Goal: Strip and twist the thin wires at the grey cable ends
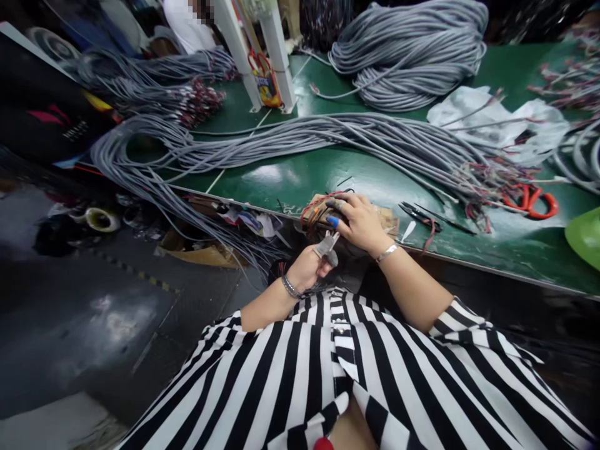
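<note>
My left hand is in front of the table edge, its thumb and finger in grey finger covers. They are pinched together, and whatever lies between the tips is too small to make out. Just above it, my right hand bends its fingers over a brown block at the table's front edge. A blue cover and a grey one show on its digits. Thin red and black wires run along the block's left part, partly hidden under the fingers. Black-handled pliers lie to the right of the block.
A long bundle of grey cables crosses the green table and hangs over its front edge. Orange-handled scissors lie near the stripped ends. Behind are a big cable coil, a plastic bag and a white post.
</note>
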`<act>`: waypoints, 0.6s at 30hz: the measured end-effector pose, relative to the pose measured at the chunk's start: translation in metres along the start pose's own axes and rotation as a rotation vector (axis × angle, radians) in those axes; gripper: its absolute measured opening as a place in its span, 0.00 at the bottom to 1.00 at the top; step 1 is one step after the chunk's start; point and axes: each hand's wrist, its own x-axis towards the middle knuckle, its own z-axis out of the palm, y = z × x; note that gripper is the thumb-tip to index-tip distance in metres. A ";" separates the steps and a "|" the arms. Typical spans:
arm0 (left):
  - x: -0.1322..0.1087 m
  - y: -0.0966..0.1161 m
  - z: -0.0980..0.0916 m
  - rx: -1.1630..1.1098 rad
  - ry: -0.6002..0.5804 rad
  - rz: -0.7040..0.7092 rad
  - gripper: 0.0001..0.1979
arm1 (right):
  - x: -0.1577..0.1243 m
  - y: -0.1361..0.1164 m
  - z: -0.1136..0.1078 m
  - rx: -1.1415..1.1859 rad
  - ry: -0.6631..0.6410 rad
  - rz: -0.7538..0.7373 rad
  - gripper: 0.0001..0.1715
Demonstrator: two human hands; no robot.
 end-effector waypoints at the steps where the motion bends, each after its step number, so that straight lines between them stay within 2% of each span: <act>1: 0.000 -0.002 0.002 -0.041 0.016 0.019 0.28 | 0.000 0.001 0.000 -0.001 -0.001 -0.003 0.25; 6: -0.003 -0.008 0.014 -0.128 0.124 0.066 0.26 | -0.001 0.001 0.000 -0.010 0.008 -0.009 0.24; 18: -0.013 -0.009 0.021 -0.155 0.202 0.091 0.25 | -0.002 0.003 0.000 0.000 0.008 -0.044 0.24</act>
